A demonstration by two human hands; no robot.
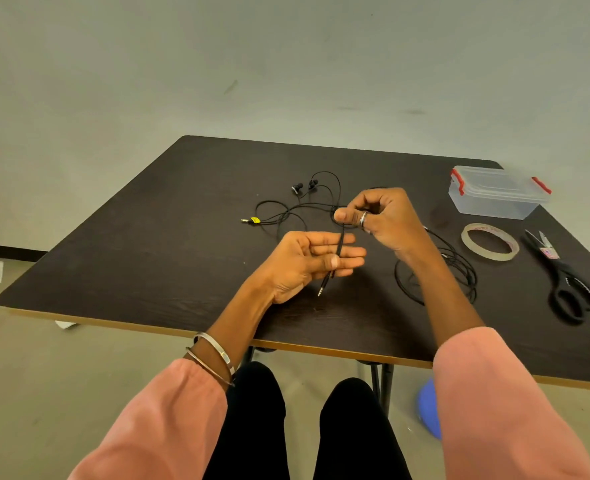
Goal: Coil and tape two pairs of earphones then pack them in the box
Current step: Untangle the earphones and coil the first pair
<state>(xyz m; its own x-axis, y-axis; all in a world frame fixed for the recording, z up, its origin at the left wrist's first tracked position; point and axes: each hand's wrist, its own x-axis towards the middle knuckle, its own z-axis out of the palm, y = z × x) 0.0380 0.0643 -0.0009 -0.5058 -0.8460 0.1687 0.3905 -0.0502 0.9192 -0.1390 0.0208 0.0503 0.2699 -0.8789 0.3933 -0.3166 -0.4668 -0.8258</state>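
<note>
You were at the very start of the job. Your left hand was held flat and palm-up over the desk, fingers spread loose, with the plug end of one earphone cable laid across them; the jack hung below your palm. That grip was not closed, the thumb only rested near the cord. Your right hand pinched the same cable higher up between thumb and forefinger, the other fingers curled. No full loop around the left fingers was visible, so I'd judge the first wrap was only being set up.

The rest of that cable trailed off to your right in a loose heap on the desk, partly hidden by your right forearm. The second pair of earphones lay untouched beyond your hands, buds toward the far edge, its yellow-tagged plug pointing left, cord tangled and uncoiled.

The tape roll sat flat on the right, no strip pulled. The scissors lay just beside it. The clear box with red clips stood at the far right corner, lid on, and looked empty, though I couldn't be sure through the plastic.

Left to do, by my read: both coils, both tapings, opening the box, packing.
</note>
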